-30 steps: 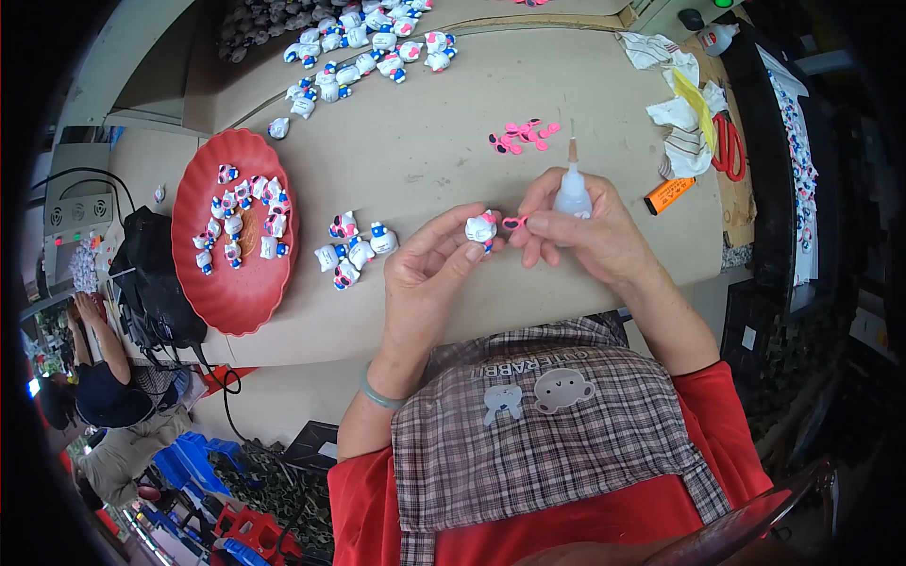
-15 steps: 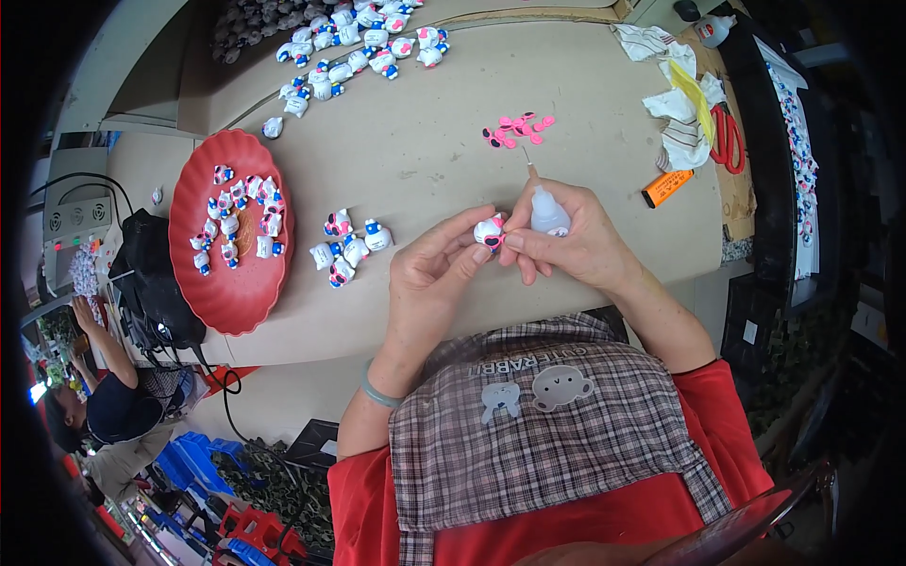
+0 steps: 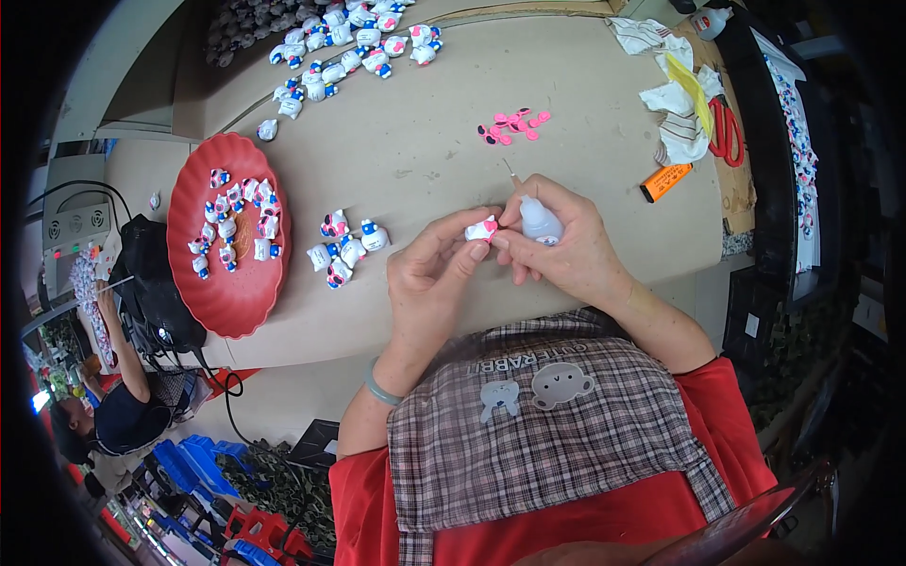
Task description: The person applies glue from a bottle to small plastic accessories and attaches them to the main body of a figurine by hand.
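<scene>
Between thumb and fingers, my left hand (image 3: 430, 261) pinches a small white cat figurine (image 3: 481, 229) with a pink bow. My right hand (image 3: 576, 236) has a translucent squeeze bottle (image 3: 540, 221) with a thin needle tip lying in its palm, the tip pointing away from me. My right thumb and fingertip also touch the figurine's right side. Beyond the hands lies a loose group of pink and black sunglasses-like pieces (image 3: 512, 126). Left of my left hand, several figurines (image 3: 351, 252) in white and blue sit together, some wearing pink glasses.
A red scalloped tray (image 3: 247, 316) holding figurines stands at left. More figurines (image 3: 330, 72) are spread at the far left. To the right lie an orange box-cutter-like object (image 3: 666, 183), red-handled scissors (image 3: 726, 132) and crumpled cloths (image 3: 681, 138). Another person (image 3: 132, 406) works at far left.
The figurine has turned in my fingers: its pink glasses, visible before, are now out of sight. Both hands stay close together. The other person's arm has moved.
</scene>
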